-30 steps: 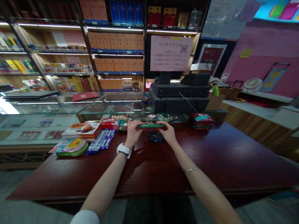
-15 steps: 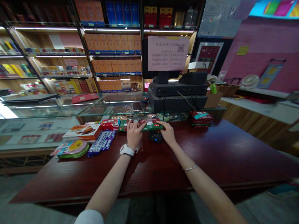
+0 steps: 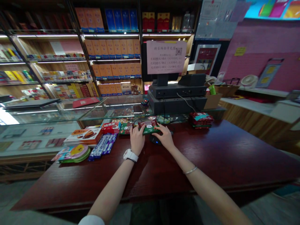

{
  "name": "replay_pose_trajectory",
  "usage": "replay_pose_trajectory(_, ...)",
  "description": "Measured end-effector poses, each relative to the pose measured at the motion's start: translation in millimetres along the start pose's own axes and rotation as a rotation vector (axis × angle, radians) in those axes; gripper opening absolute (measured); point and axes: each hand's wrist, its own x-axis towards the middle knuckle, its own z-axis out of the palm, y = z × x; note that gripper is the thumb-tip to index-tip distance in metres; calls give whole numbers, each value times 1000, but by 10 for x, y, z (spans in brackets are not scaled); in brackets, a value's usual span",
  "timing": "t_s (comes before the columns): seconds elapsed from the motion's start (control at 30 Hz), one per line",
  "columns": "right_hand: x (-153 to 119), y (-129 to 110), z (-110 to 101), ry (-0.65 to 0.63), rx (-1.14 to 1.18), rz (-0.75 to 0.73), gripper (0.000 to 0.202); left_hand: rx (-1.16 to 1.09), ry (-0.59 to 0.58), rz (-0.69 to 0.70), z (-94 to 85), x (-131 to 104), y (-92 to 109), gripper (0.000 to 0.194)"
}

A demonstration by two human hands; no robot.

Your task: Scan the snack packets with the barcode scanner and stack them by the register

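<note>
Flat green and dark red snack packets point(image 3: 148, 128) lie at the back of the dark wooden desk. Over their left part rests my left hand point(image 3: 137, 138), fingers stretched out and apart, a white watch on the wrist. My right hand point(image 3: 166, 137) is at their right end, fingertips touching the edge and thumb spread away from the index finger. Under that thumb sits a black computer mouse point(image 3: 156, 139) with a blue light. Red boxes point(image 3: 111, 127) stand just left of the packets, beside blue-purple wrapped bars point(image 3: 103, 145).
An orange and white pastry box point(image 3: 84, 136) and round-ended colourful packs point(image 3: 75, 153) lie on the left. A stack of red packets point(image 3: 201, 120) is at the right rear. Behind stand a glass counter point(image 3: 110, 106), a black cash register point(image 3: 177, 101) and a monitor with a paper sign point(image 3: 166, 57).
My right hand has shifted slightly left along the packets, its thumb now over the mouse. My left hand has slid a little right and nearer to me. The view has tilted slightly upward.
</note>
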Motion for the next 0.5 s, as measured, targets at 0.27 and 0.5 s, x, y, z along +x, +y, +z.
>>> replay_pose_trajectory(0.27, -9, 61, 28, 27, 54, 0, 32, -77, 28, 112, 0, 32, 71, 58)
replay_pose_trajectory(0.5, 55, 7, -86, 187, 90, -43, 42, -107, 120, 127, -41, 113, 76, 48)
